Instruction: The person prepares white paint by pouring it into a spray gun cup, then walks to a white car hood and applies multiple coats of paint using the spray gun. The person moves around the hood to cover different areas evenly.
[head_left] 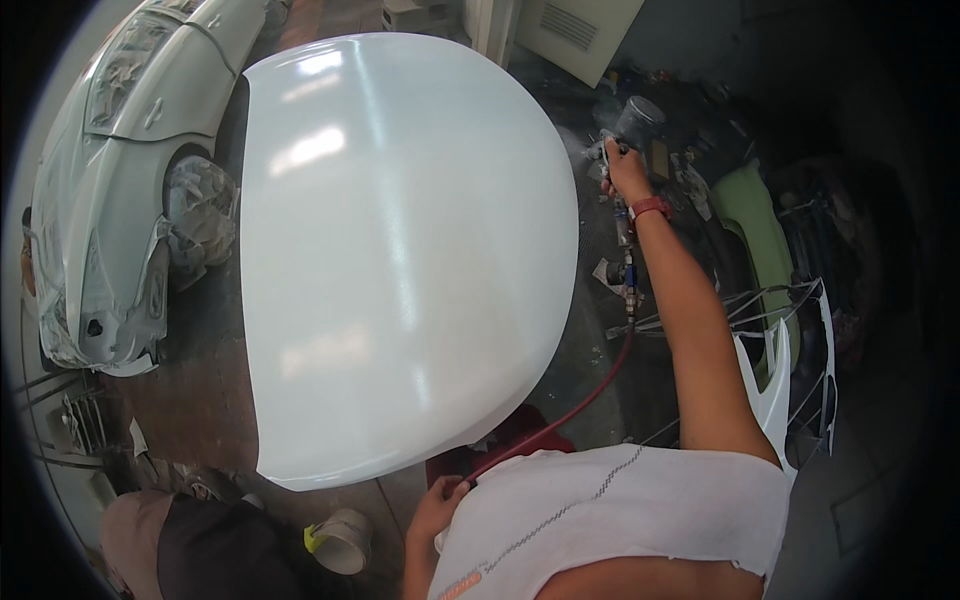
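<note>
**Q:** Nearest the lens, at 6 o'clock, what is shown?

**A:** Head view. The person's white shirt fills the lower edge. At 7 o'clock of it, the left hand has its fingers curled around a red air hose, pinching it just below the panel's near edge.

**Q:** Where does the hose run?

**A:** Up toward 1 o'clock, to a metal coupling with a blue valve, hanging under the right hand. That hand, with a red wristband, is clenched around the grip of a spray gun; the gun's grey cup points up. A faint mist hangs beside the nozzle, at the panel's far right edge.

**Q:** And the large pale shape?

**A:** A glossy white car hood, occupying the centre, its surface reflecting lights. The gun sits just off its rim at 2 o'clock.

**Q:** Surroundings?

**A:** At 9 to 10 o'clock, a white car wrapped in masking film. At 6 to 7 o'clock, a roll of tape on the floor. At 3 o'clock, a pale green fender and a white body part on wire racks.
</note>
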